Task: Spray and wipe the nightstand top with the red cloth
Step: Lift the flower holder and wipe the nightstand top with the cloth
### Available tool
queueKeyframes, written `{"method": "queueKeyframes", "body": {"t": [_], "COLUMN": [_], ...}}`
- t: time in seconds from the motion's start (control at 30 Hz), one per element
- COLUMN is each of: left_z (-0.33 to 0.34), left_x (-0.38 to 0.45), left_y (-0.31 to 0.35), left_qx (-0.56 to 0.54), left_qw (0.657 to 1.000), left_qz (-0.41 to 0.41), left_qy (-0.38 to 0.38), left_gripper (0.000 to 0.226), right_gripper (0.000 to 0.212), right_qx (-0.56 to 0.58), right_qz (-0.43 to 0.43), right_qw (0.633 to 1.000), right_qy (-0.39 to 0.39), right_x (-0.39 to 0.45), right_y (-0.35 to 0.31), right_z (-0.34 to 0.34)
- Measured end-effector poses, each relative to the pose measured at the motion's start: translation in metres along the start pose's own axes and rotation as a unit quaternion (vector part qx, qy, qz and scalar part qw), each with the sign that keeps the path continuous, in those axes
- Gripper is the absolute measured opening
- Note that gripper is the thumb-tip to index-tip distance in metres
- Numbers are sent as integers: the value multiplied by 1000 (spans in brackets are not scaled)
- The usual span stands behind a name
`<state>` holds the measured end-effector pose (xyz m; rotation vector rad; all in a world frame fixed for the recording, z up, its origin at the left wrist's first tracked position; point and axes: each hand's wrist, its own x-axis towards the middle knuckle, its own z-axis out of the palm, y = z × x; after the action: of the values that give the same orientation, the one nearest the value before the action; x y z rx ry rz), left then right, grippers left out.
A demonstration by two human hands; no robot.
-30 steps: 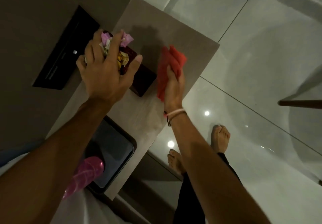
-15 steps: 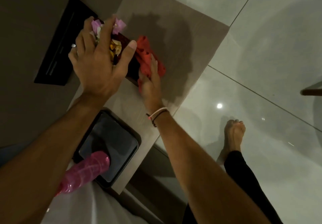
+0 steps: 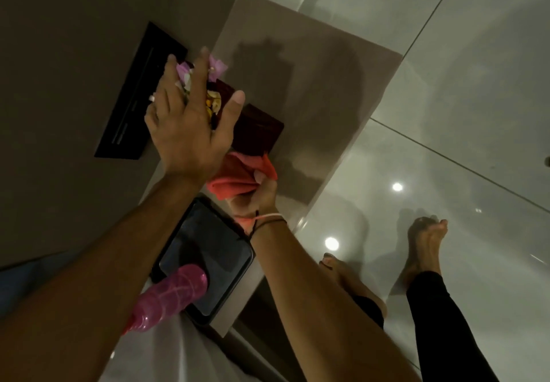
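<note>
The beige nightstand top [image 3: 321, 63] runs from the wall corner toward me. My right hand [image 3: 253, 198] is closed on the red cloth [image 3: 238, 177] and presses it on the top, just in front of a dark red box [image 3: 257, 127]. My left hand [image 3: 190, 119] grips that box of flower petals from above and holds it tilted or lifted; whether it touches the top is hidden. A pink spray bottle [image 3: 168, 298] stands at the near end, partly behind my left forearm.
A black tray [image 3: 214, 250] lies on the near part of the nightstand, touching the pink bottle. A black switch panel [image 3: 134, 105] is set in the brown wall on the left. Glossy grey floor tiles and my bare feet [image 3: 422, 241] are to the right.
My right hand has dragged the red cloth from beside the box's right side back toward me, to the spot in front of the box near the tray. My left hand keeps hold of the box.
</note>
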<state>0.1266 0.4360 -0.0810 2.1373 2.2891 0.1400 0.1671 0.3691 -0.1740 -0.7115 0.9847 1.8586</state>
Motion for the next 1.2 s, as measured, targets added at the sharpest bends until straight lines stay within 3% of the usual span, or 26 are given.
{"method": "queueKeyframes", "body": {"t": [0.1, 0.17, 0.23, 0.33, 0.43, 0.53, 0.63, 0.73, 0.83, 1.0, 1.2], "left_z": [-2, -3, -3, -3, -3, -1, 1, 2, 1, 2, -1], "left_x": [1, 2, 2, 2, 1, 1, 2, 2, 2, 3, -3], "left_y": [-1, -1, -1, -2, -1, -1, -2, -2, -3, -2, -7], "left_qx": [-3, -4, -5, -3, -5, 4, 16, 22, 24, 23, 4], "left_qw": [1000, 1000, 1000, 1000, 1000, 999, 1000, 1000, 1000, 999, 1000], "left_qz": [10, 14, 15, 17, 16, 14, 15, 16, 13, 14, 20], "left_qy": [-5, -15, -20, -23, -26, -28, -21, -13, -15, -17, -8], "left_gripper": [81, 81, 81, 81, 81, 80, 80, 80, 81, 80, 80], "right_gripper": [63, 48, 46, 54, 38, 41, 39, 50, 36, 36, 45], "right_qx": [49, 85, 97, 43, 3, -28, -63, -20, 11, 126, 73], "right_qz": [15, 18, 23, 38, 82, 117, 111, 134, 115, 88, 99], "right_qw": [998, 996, 995, 998, 996, 991, 990, 991, 993, 988, 992], "right_qy": [-34, -23, -15, 15, 27, 66, 56, 11, 8, 6, 1], "right_x": [-3, -8, -3, -2, -3, -1, 4, 10, 4, -1, -17], "right_y": [5, 11, 15, 13, 11, 10, 4, -9, -7, -8, -27], "right_z": [29, 33, 26, 17, 7, 1, 12, 28, 33, 26, 10]}}
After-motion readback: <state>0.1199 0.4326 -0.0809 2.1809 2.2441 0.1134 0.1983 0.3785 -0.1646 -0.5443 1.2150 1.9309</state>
